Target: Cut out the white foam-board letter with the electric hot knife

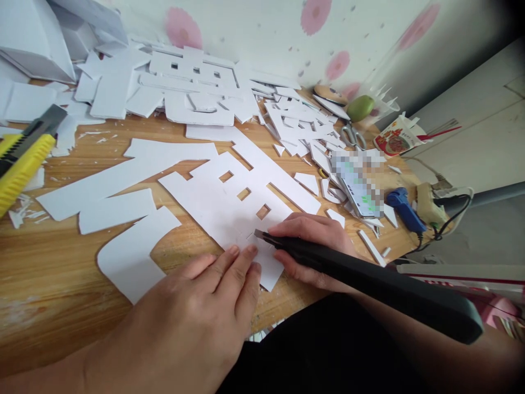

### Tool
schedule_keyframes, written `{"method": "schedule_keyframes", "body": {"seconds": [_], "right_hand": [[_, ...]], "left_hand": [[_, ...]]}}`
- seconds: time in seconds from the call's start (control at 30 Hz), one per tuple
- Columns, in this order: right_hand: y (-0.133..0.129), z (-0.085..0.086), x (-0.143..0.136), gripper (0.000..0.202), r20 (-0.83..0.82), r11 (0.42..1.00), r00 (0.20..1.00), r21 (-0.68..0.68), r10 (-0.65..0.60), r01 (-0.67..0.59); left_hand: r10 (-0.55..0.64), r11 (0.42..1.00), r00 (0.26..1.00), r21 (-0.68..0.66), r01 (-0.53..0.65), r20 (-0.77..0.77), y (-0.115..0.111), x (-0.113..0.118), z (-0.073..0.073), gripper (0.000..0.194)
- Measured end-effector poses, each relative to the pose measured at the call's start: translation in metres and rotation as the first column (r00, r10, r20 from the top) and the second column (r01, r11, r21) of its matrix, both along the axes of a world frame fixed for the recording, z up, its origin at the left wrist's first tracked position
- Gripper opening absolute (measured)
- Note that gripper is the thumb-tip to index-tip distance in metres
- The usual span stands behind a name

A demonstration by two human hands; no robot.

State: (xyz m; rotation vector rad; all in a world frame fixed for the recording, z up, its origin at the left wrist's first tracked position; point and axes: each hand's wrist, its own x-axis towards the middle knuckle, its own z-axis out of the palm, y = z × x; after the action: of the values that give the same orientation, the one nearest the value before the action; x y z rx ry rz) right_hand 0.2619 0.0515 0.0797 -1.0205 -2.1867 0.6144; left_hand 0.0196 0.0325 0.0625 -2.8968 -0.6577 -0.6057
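Note:
My right hand (315, 235) is closed around a black utility knife (361, 268). The knife's blade tip rests at a short cut line in a white foam board cutout (205, 191), just below a row of three small rectangular holes. Flat on the lower part of that cutout, my left hand (217, 301) lies with its fingers stretched out, close to the left of the blade. Beside the cutout, to its left, are a curved white piece (131, 257) and a long branching white piece (123, 169).
A yellow utility knife (28, 153) is at the far left. White cutouts (197, 87) and scraps pile along the wall. To the right are a phone (356, 186), scissors (353, 137), a paper food cup (396, 137), a blue plug-like tool (406, 210) and a power strip (429, 202).

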Motion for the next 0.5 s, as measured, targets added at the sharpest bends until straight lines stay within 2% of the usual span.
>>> {"method": "schedule_keyframes", "body": {"seconds": [0.3, 0.5], "right_hand": [[-0.011, 0.008, 0.011, 0.018, 0.071, 0.998, 0.997, -0.066, 0.027, -0.022], [-0.02, 0.007, 0.021, 0.019, 0.073, 0.997, 0.997, -0.073, 0.036, -0.03]], "left_hand": [[0.051, 0.998, 0.995, 0.04, -0.048, -0.087, 0.001, 0.005, 0.004, 0.057], [0.052, 0.996, 0.995, 0.074, -0.046, -0.082, -0.001, 0.003, 0.001, 0.06]]}}
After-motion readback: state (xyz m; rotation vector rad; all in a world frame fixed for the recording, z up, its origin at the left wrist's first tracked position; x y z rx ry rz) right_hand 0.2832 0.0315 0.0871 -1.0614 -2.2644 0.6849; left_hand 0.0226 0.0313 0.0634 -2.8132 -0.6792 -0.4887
